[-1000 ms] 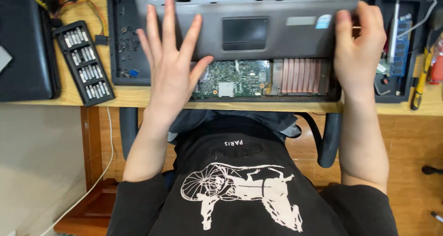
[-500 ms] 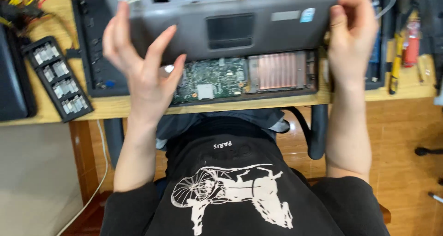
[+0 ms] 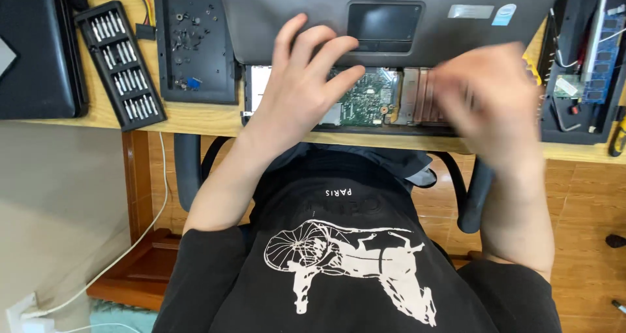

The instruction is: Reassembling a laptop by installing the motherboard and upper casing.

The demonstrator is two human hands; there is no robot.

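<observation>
Your left hand [image 3: 303, 88] lay open-fingered on the grey laptop palmrest cover [image 3: 391, 20] at upper centre, right hand [image 3: 492, 101] too blurred to tell; a slip risked scraping the exposed motherboard [image 3: 365, 101].

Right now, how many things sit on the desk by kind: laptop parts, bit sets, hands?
Laptop parts: 3, the grey palm-rest cover, the circuit board, the black panel
Screwdriver bit sets: 1
Hands: 2, left hand, right hand
Total: 6
</observation>
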